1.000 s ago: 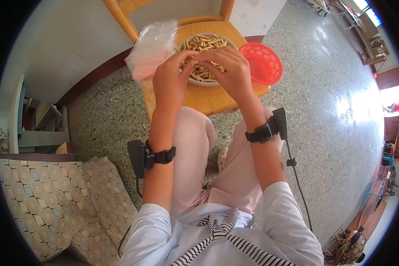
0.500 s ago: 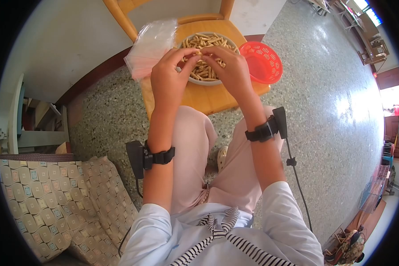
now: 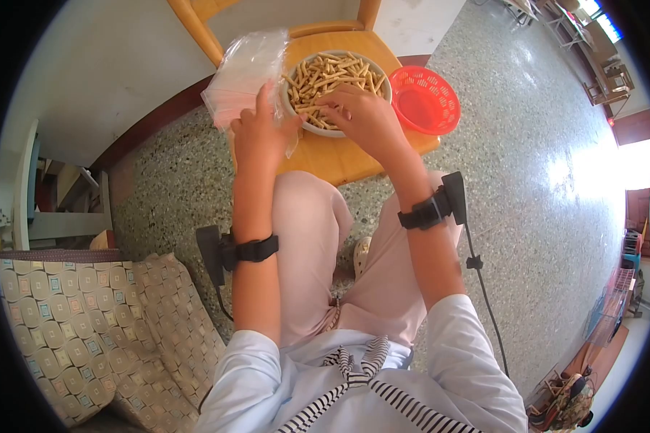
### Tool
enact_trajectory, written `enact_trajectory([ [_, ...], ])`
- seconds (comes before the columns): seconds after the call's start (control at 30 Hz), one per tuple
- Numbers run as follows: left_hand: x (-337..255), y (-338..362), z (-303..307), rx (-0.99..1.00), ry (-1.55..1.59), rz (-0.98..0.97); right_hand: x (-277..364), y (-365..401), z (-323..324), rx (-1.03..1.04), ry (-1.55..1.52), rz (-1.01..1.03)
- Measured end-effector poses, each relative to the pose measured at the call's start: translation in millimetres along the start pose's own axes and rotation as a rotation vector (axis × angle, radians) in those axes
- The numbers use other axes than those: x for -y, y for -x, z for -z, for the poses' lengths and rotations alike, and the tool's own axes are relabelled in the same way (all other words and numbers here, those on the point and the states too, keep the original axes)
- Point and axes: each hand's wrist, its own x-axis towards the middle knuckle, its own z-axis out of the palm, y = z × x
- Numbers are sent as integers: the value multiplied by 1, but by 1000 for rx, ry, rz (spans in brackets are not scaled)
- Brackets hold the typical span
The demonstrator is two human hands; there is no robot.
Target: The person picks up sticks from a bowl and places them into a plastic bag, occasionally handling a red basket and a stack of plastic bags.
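Observation:
A round pale bowl full of short tan stick-shaped pieces stands on a wooden chair seat. Over the bowl's lower right side is my right hand, its fingers bent down to the pieces. Thumb and forefinger look apart, with no piece clearly held. My left hand has its fingers spread at the bowl's left, over the lower edge of a stack of clear plastic bags. Whether it touches the bags cannot be made out.
A red plastic basket sits right of the bowl at the seat's edge. The chair's back rises beyond. A patterned cloth lies at lower left. Black straps with cables are on both forearms. Speckled floor spreads to the right.
My hands were together above the bowl, fingertips meeting at a small piece. They have separated: the left moved left to the bags, the right dropped to the pieces.

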Motion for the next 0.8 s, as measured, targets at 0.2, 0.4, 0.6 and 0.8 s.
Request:
enact_trajectory([
  [0.2, 6, -3, 8, 186, 174, 46, 0, 4, -15, 46, -2, 49],
  [0.4, -12, 3, 21, 157, 259, 98, 5, 3, -14, 44, -8, 28],
  [0.6, -15, 2, 14, 108, 602, -8, 16, 2, -11, 40, -145, 53],
  [0.8, -8, -6, 13, 112, 990, 127, 18, -3, -12, 74, -390, 54],
])
